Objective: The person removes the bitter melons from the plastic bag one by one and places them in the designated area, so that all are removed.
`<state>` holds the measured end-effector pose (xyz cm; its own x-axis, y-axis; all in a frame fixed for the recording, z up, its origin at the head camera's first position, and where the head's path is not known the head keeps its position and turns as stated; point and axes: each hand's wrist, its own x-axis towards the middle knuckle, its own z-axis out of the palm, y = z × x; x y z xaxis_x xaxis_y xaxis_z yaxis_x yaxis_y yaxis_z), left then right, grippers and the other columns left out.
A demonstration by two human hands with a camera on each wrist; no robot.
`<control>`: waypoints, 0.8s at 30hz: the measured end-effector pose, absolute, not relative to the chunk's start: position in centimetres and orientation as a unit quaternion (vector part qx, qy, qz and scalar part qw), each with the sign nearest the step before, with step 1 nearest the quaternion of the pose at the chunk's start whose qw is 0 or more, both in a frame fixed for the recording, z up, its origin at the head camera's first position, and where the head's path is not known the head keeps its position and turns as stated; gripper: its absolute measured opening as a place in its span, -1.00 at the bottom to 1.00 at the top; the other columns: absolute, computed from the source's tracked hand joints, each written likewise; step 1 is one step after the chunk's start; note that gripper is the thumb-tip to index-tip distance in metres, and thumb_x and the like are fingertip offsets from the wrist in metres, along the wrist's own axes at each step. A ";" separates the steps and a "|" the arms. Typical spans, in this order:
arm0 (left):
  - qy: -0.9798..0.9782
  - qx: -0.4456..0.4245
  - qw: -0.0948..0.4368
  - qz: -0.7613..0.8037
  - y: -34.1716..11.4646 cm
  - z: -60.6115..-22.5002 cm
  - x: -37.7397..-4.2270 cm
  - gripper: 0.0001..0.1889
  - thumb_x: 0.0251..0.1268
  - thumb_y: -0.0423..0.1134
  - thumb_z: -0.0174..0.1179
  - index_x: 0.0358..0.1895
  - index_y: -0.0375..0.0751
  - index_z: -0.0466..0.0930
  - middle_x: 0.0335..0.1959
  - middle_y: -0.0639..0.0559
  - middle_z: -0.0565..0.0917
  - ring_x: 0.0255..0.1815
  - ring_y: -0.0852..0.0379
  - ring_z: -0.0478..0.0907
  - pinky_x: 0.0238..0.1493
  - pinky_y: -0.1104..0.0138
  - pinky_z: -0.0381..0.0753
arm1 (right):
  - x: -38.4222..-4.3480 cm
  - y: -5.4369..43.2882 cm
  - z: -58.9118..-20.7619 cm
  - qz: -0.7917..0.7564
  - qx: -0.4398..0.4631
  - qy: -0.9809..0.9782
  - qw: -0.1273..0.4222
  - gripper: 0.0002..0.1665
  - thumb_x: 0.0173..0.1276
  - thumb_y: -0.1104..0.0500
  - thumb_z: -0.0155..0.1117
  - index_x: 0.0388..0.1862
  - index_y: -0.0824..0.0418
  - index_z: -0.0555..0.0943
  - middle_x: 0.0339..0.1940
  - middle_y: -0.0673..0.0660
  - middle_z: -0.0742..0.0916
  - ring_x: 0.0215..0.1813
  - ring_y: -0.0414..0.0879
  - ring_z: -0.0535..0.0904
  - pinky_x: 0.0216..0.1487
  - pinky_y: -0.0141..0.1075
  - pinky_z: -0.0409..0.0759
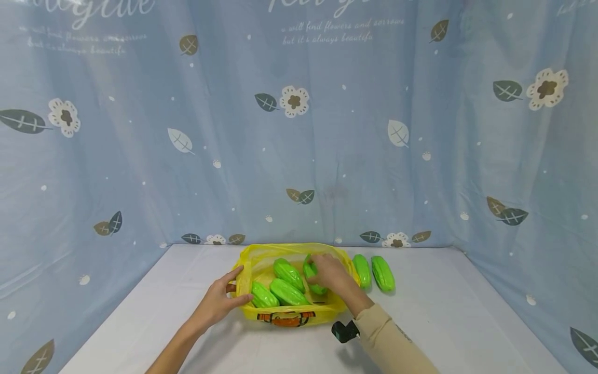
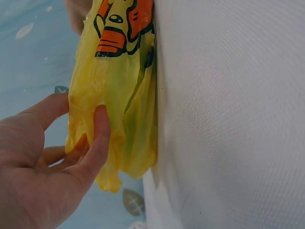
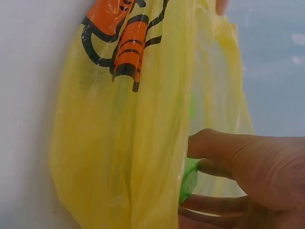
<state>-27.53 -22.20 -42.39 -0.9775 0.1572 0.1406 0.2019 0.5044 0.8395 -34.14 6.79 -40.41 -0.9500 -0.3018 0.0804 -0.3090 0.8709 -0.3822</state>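
Note:
A yellow plastic bag [image 1: 327, 312] lies with its mouth spread wide. My left hand [image 1: 216, 302] holds its left side, thumb at the front rim and fingers toward the back; in the left wrist view the fingers curl about the bag's gathered end [image 2: 95, 90]. Inside the mouth, my right hand [image 1: 330, 272] grips a shiny green ribbed gourd [image 1: 308, 269] at the bag's right side. Beside it in the bag rest 3 similar gourds [image 1: 287, 292]. From the right wrist, the bag's wall hides most of the held gourd [image 3: 189, 183].
Two more green gourds [image 1: 383, 274] lie on the white table [image 1: 448, 311], just right of the bag. A black device [image 1: 344, 331] sits by the right wrist. Blue patterned cloth [image 1: 233, 171] hangs behind and along both sides.

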 end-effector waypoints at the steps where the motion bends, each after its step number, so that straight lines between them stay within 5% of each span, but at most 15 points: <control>1: -0.867 -0.103 0.023 -0.487 -22.2 -42.4 -27.5 -0.12 0.14 -0.19 0.42 0.50 -0.33 0.16 0.32 -0.35 0.45 0.03 -0.07 0.67 -0.24 0.44 0.63 | -34.1 6.9 -40.4 0.200 0.160 -0.967 0.009 -0.46 0.18 0.07 0.50 0.14 0.15 0.62 0.05 0.18 0.70 -0.02 0.07 0.58 -0.09 -0.09 0.56; 10: -0.868 -0.102 0.023 -0.486 -22.2 -42.6 -27.5 -0.11 0.14 -0.18 0.42 0.50 -0.34 0.15 0.29 -0.34 0.49 0.01 -0.03 0.68 -0.23 0.45 0.62 | -33.6 7.2 -40.3 0.210 0.162 -0.964 -0.010 -0.41 0.18 0.07 0.50 0.20 0.15 0.58 0.21 0.21 0.64 0.25 0.20 0.50 0.14 0.05 0.54; 24: -0.865 -0.101 0.021 -0.491 -22.2 -42.6 -27.6 -0.11 0.14 -0.18 0.42 0.50 -0.32 0.16 0.28 -0.33 0.50 0.01 -0.02 0.68 -0.24 0.45 0.62 | -32.3 8.3 -38.3 0.248 0.194 -0.949 0.013 -0.40 0.19 0.13 0.48 0.22 0.22 0.57 0.15 0.20 0.68 0.04 0.06 0.62 -0.07 -0.09 0.60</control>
